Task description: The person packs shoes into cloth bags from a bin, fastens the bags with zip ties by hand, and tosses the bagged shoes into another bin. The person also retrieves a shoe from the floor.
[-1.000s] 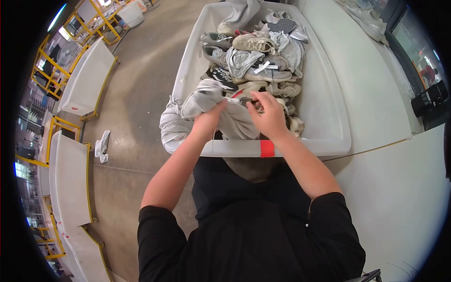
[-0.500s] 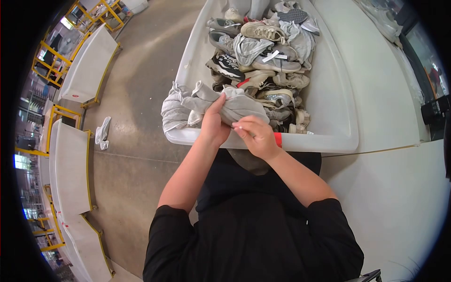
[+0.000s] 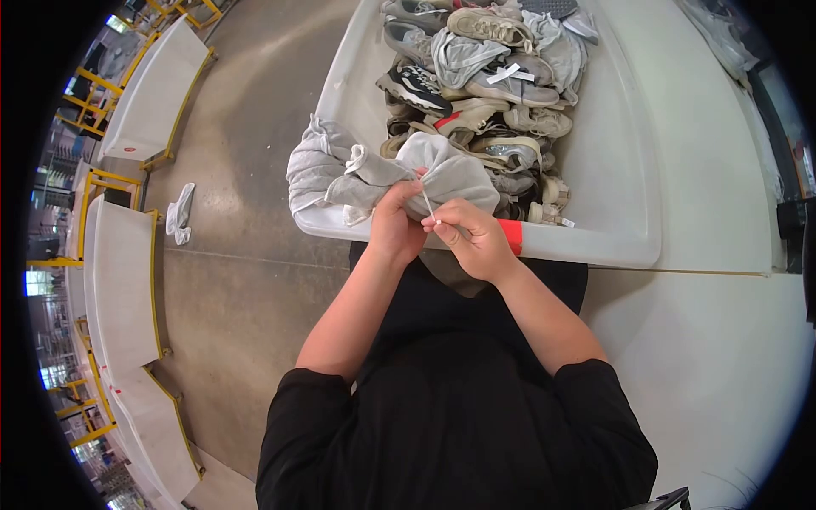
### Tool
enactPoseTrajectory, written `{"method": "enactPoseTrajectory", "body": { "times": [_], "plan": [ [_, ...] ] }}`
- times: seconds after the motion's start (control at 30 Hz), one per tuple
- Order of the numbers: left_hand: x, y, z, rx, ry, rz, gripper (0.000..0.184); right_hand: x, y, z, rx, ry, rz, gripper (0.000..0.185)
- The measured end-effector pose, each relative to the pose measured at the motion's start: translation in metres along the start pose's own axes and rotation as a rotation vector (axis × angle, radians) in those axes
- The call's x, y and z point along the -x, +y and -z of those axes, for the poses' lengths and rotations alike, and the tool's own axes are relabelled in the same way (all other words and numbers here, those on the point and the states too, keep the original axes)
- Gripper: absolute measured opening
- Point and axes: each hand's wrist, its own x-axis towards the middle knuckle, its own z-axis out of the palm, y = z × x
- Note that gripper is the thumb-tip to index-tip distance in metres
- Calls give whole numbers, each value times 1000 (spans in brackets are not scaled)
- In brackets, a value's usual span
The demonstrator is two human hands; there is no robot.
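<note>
My left hand is closed on a bunched light grey cloth above the near end of a white tub. A thin white cord runs from the cloth down to my right hand, which pinches its lower end between thumb and fingers. To the left, more grey cloth hangs over the tub's near left corner and touches the held piece. Beyond my hands lies a pile of used shoes, among them a black and white sneaker and a beige sneaker.
Red tape marks the tub's near rim. A pale surface lies along the right. White bins with yellow frames line the left, and a light cloth lies on the concrete floor.
The cloth has been gathered up in my left hand, and the white cord now shows stretched to my right hand. The tub and shoes have shifted upward in view.
</note>
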Motion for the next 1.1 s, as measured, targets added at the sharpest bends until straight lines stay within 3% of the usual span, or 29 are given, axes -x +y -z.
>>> {"method": "enactPoseTrajectory", "body": {
  "times": [0.43,1.1],
  "plan": [
    [0,0,0,31,-14,15,32,-3,0,0,137,-30,58,11],
    [3,-3,2,30,20,24,40,-2,-3,-2,113,-23,38,12]
  ]
}}
